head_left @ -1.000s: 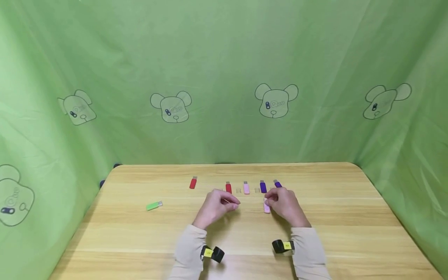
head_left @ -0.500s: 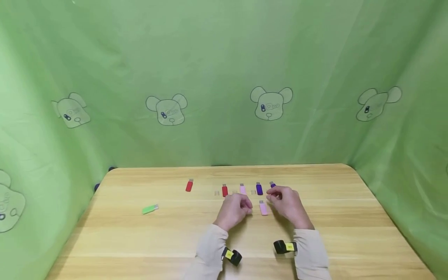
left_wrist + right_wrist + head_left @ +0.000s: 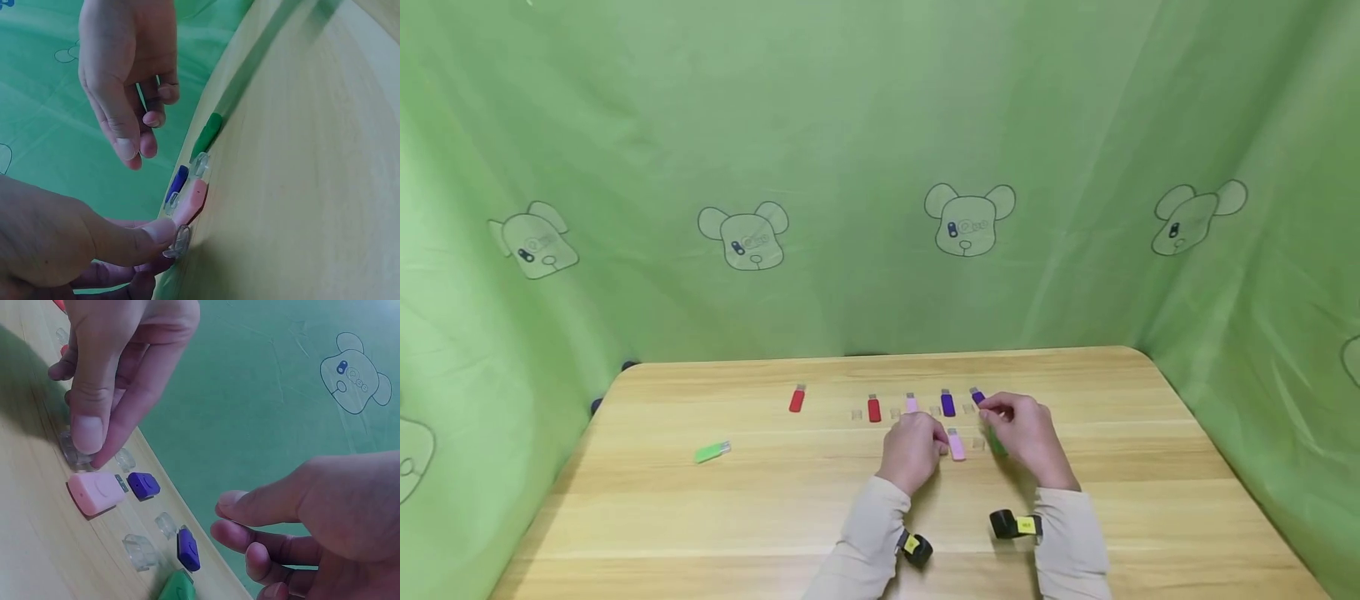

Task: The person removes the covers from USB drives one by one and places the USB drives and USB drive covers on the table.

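Observation:
Between thumb and fingers, my left hand [image 3: 912, 450] pinches a clear cap [image 3: 180, 242] low over the table, just left of a pink USB stick [image 3: 956, 445]. My right hand [image 3: 1024, 433] hovers with relaxed fingers and holds nothing. Below it lies a green USB stick [image 3: 997, 442], partly hidden in the head view, with a loose clear cap [image 3: 140, 552] on its left. A purple USB stick [image 3: 188, 549] lies behind the right fingertips, with another clear cap [image 3: 166, 525] beside it.
In the back row lie a second purple stick [image 3: 948, 403], a partly covered pink one [image 3: 912, 403] and a red one [image 3: 874, 408], with clear caps [image 3: 857, 414] between. Further left are another red stick [image 3: 797, 398] and a light green one [image 3: 712, 452]. Green curtains [image 3: 850, 125] surround the table.
My left hand has moved right to the front pink stick. The right hand has let go of that stick and drawn slightly right, and a green stick and clear cap now show.

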Available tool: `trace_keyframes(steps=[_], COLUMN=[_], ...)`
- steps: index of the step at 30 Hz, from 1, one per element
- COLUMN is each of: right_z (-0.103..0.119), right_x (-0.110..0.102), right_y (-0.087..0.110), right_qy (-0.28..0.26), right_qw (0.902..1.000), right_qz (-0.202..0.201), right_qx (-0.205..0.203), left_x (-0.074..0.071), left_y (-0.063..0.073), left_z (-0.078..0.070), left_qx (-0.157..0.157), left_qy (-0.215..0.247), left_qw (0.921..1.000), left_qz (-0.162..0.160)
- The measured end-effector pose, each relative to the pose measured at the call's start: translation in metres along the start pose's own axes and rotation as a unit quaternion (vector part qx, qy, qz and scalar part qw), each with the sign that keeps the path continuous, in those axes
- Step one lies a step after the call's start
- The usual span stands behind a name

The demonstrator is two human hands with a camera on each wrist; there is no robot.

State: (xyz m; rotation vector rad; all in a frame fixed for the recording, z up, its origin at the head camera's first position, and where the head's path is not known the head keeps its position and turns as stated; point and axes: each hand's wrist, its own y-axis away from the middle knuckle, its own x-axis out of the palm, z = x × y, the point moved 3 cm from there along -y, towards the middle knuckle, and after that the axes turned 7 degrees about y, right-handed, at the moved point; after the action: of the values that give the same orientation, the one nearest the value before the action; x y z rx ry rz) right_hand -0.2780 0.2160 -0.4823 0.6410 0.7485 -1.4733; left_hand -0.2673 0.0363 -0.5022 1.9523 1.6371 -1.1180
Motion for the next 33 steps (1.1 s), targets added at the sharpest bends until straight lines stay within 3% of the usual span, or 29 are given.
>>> trace_keyframes(steps=[5,10,18,23,26,28,31,33], right_z=[0.004,0.013,0.042,0.065,0.079,0.091,0.111,0.128], right_x=[0.001,0.002,0.009,0.015,0.024,0.032,0.049,0.065], right_y=[0.000,-0.001,0.004,0.006,0.007,0.008,0.007,0.007], right_qy=[-0.002,-0.004,-0.033,-0.076,-0.091,-0.093,-0.094,-0.088], right_qw=[1.0000,0.9996,0.9923,0.9840,0.9792,0.9768,0.9728,0.9693], right_qz=[0.002,-0.007,-0.057,-0.070,-0.064,-0.053,-0.018,0.016], right_qx=[-0.003,-0.028,-0.105,-0.144,-0.169,-0.186,-0.211,-0.229], left_x=[-0.002,-0.017,-0.069,-0.113,-0.142,-0.161,-0.189,-0.207], left_y=[0.001,0.004,0.019,0.032,0.042,0.049,0.061,0.069], left_z=[0.003,0.009,0.035,0.061,0.079,0.090,0.105,0.113], left_qx=[0.006,0.012,-0.020,-0.035,-0.030,-0.028,-0.034,-0.036], left_qy=[-0.006,0.006,0.096,0.141,0.174,0.198,0.244,0.278], left_qw=[0.9999,0.9997,0.9949,0.9875,0.9784,0.9681,0.9451,0.9248], left_qz=[-0.011,-0.022,-0.025,-0.060,-0.108,-0.150,-0.215,-0.257])
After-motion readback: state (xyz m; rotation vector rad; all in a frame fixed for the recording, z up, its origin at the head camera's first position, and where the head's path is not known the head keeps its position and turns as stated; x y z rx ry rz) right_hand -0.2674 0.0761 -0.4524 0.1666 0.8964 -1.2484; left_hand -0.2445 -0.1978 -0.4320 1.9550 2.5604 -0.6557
